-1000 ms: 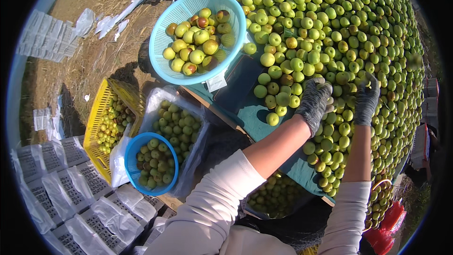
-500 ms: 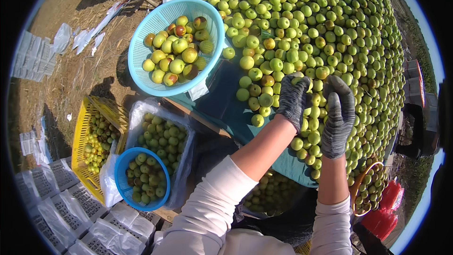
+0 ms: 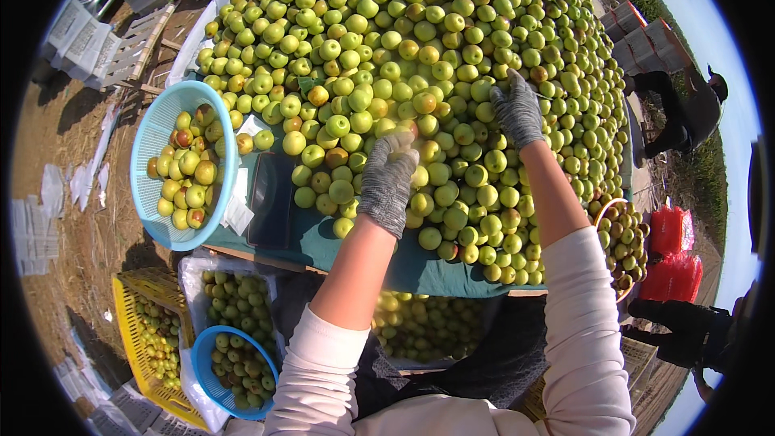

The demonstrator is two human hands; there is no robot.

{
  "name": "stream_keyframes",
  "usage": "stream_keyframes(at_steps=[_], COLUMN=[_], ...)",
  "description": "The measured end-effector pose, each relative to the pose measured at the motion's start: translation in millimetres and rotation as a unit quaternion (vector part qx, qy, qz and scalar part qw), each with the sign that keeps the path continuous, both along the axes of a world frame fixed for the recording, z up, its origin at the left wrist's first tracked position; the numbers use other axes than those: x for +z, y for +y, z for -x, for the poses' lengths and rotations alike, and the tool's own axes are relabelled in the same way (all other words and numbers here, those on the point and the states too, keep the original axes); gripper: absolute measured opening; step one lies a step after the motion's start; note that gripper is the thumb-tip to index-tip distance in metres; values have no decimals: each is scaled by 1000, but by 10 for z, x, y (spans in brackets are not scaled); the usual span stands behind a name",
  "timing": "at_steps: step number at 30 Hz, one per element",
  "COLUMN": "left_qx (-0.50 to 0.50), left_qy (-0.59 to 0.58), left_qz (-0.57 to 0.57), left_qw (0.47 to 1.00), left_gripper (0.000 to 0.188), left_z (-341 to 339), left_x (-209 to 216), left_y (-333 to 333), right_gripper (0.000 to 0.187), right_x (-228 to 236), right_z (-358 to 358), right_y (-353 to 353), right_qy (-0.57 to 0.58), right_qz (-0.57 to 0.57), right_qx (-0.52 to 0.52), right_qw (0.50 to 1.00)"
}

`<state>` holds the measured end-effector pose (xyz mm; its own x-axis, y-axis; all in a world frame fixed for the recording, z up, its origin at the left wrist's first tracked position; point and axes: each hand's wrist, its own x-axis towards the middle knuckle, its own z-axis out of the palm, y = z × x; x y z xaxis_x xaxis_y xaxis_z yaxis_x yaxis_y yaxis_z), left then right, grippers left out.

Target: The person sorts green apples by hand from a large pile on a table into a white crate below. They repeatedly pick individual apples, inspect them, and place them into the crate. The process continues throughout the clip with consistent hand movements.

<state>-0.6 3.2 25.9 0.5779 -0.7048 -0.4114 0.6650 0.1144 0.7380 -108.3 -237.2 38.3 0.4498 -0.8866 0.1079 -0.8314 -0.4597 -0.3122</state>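
A large heap of green jujubes (image 3: 452, 56), some blushed reddish brown, spreads over a teal-covered table (image 3: 323, 244). My left hand (image 3: 386, 182), in a grey knitted glove, is over the near part of the heap with its fingers curled in. A reddish fruit shows at its fingertips, but I cannot make out what lies inside the grip. My right hand (image 3: 518, 111), gloved the same way, reaches farther out on the right, fingers spread over the fruit and nothing in them. To the left, a light blue basket (image 3: 142, 182) holds browner, blushed fruit.
A dark flat panel (image 3: 270, 198) lies beside the basket. Lower left are a yellow crate (image 3: 125, 331), a plastic-lined crate (image 3: 190, 274) and a blue basin (image 3: 200, 375), all with fruit. Red bags (image 3: 672, 230) and two people, one standing (image 3: 690, 109), are at the right.
My hands, close together before, are now wide apart. The right one has spread its fingers. My view has turned, so the table and baskets appear farther left and two people show at right.
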Motion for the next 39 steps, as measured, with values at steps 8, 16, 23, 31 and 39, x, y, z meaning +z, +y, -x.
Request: stream_keyframes(at_steps=[8, 16, 23, 31, 39], left_qx=[15, 38, 85, 89, 90], left_qy=[-71, -106, -163, -185, -194], left_qz=[-17, -40, -1, 10, 10], left_qw=[997, 993, 983, 979, 977], left_gripper=[28, 29, 25, 22, 23], left_z=[-8, -9, 40, 16, 60], left_x=[-115, -79, -26, -29, -30], left_y=[-20, -16, -4, 9, -1], right_gripper=[59, 41, 22, 29, 19], right_x=[58, 18, 239, 96, 112], right_z=[-270, 3, 313, 271, -294], right_y=[-245, 367, -474, -467, -822], right_qy=[9, 40, -64, 138, -112], right_qz=[-105, 19, 255, 220, 141], right_qx=[10, 281, 43, 59, 74], right_qw=[994, 959, 964, 964, 981])
